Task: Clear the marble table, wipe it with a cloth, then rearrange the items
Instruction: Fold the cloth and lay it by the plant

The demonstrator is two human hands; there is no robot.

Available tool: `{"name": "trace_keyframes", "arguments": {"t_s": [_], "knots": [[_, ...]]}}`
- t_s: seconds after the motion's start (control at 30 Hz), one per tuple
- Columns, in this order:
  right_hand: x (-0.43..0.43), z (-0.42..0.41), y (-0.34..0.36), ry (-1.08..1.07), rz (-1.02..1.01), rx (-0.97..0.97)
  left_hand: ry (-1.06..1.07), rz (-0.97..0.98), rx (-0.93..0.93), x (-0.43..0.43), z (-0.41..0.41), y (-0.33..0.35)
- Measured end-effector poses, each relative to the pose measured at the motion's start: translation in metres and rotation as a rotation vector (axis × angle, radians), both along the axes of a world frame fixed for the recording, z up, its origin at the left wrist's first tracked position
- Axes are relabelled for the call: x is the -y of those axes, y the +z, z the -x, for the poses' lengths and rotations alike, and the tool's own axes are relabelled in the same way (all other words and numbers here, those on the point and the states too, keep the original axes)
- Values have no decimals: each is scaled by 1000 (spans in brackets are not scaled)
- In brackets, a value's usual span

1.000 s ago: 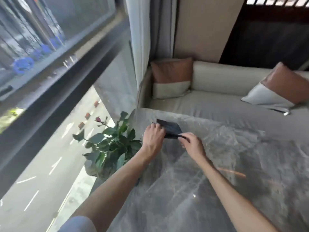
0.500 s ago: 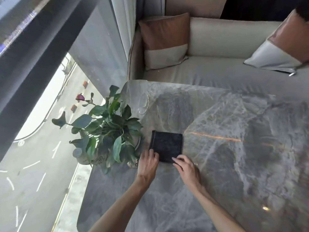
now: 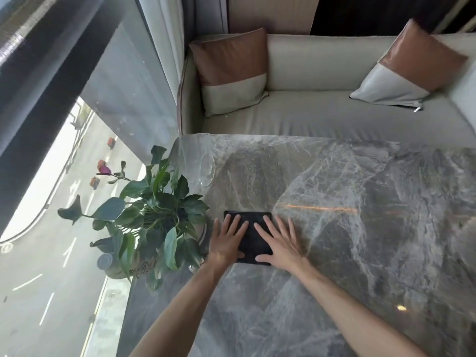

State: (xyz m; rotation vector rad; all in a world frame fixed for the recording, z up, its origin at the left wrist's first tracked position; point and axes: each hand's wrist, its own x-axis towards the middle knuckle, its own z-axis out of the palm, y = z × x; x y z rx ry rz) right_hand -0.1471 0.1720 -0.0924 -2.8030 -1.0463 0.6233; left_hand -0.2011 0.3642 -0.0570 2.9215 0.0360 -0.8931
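Cloth position: the dark cloth [image 3: 251, 242], folded into a rectangle, lies flat on the marble table [image 3: 360, 240], close to the table's left edge and roughly midway along it.

Hand state:
- Left hand [image 3: 225, 244]: open, palm down, fingers straight and slightly spread. The fingers rest on the left part of the cloth; the thumb lies across its near left corner.
- Right hand [image 3: 282, 247]: open, palm down, fingers straight and spread. The index and middle fingers rest on the right part of the cloth, the thumb lies along its near edge, and the outer fingers rest on bare marble just beside the cloth's right edge.
- Neither hand grips or pinches anything. A strip of cloth shows between the two hands.

Surroundings:
- A leafy plant [image 3: 157, 210] with one purple bud stands at the table's left edge, just beside the left hand.
- A clear glass item [image 3: 207, 168] sits near the far left corner, well apart from the cloth.
- A pale sofa [image 3: 322, 117] with two brown-and-grey cushions [image 3: 229, 70] runs along the table's far side.
- A window [image 3: 64, 189] lies to the left.
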Motion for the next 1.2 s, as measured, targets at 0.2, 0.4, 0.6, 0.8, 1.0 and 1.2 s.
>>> {"name": "trace_keyframes", "arguments": {"t_s": [0.2, 0.4, 0.6, 0.8, 1.0, 1.2], "knots": [[-5, 0, 3, -53, 42, -13, 50, -56, -13, 6, 0, -1], [8, -4, 41, -117, -14, -181, 179, -5, -45, 23, 5, 30], [114, 12, 109, -174, -152, -59, 249, 15, 39, 61, 47, 93], [249, 55, 153, -182, -128, -92, 227, -26, 124, 176, 94, 145], [395, 80, 164, -346, -231, -196, 344, 49, 187, 318, 126, 167], [516, 109, 176, -505, -137, -255, 307, 128, 41, 415, 127, 165]]}}
